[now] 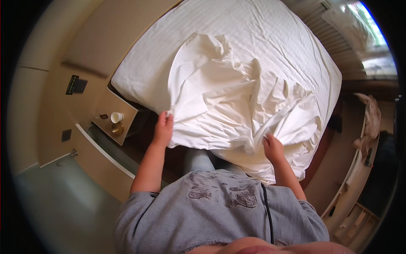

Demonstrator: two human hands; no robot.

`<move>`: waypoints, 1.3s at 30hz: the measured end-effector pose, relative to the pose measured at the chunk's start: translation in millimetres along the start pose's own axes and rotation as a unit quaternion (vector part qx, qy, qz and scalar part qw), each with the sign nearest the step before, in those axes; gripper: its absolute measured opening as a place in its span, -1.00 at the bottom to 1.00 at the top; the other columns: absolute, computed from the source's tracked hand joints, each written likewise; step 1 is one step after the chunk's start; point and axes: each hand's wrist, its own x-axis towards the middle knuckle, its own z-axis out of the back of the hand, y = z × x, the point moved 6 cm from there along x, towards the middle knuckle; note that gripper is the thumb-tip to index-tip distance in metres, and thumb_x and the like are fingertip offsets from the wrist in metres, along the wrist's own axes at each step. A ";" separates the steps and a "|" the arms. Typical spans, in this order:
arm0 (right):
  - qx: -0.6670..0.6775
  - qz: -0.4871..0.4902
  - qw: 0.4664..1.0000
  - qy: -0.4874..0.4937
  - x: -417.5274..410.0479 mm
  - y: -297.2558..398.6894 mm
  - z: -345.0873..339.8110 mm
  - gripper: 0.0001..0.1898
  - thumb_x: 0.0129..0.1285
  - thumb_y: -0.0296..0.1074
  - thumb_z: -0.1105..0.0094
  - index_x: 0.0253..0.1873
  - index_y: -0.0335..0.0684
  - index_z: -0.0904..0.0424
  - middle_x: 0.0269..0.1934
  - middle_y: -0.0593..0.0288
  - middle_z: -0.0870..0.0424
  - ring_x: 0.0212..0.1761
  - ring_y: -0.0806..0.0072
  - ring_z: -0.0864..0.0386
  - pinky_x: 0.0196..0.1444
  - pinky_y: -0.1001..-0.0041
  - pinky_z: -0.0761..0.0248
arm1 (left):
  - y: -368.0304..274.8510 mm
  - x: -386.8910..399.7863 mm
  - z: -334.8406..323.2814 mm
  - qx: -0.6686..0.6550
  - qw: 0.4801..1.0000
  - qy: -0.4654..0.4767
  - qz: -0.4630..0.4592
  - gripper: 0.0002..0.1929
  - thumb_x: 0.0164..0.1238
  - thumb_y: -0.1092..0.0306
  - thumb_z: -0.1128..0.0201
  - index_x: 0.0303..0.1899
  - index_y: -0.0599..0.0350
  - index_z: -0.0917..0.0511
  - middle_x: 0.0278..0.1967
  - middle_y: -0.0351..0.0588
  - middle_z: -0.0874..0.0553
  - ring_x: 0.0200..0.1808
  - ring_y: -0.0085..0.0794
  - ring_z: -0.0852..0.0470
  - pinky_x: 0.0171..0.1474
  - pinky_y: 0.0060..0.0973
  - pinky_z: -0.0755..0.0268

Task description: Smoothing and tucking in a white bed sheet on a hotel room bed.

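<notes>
A loose white sheet (219,104) is bunched in folds across the near side of a bed. My left hand (163,127) grips its left edge, fingers closed around the fabric. Further right, my right hand (273,146) is closed on another part of the same cloth, pulling creases toward it. Beneath lies the mattress (269,35), covered in wrinkled white fabric. Between my hands the near edge of the sheet hangs in front of my legs. The cloth hides much of the near mattress surface.
A bedside table (127,111) at left holds a white cup (116,117) and a round brass-coloured object (117,129). A padded headboard (104,35) runs along the wall. At right, crumpled fabric (369,117) lies on a long counter near a dark screen (380,171).
</notes>
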 end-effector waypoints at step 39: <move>0.327 0.044 0.915 -0.230 -124.9 2.5 164.5 -0.83 0.28 -0.25 -0.19 -0.16 -0.19 -0.67 -0.40 -0.01 -0.65 -0.39 0.11 -0.61 -0.34 0.33 -0.45 | -244.4 -174.5 -181.2 0.068 0.887 0.438 0.133 -0.71 0.40 0.29 -0.19 0.06 0.15 -0.47 -0.13 -0.13 -0.69 -0.16 -0.36 -0.66 -0.17 -0.39 -0.57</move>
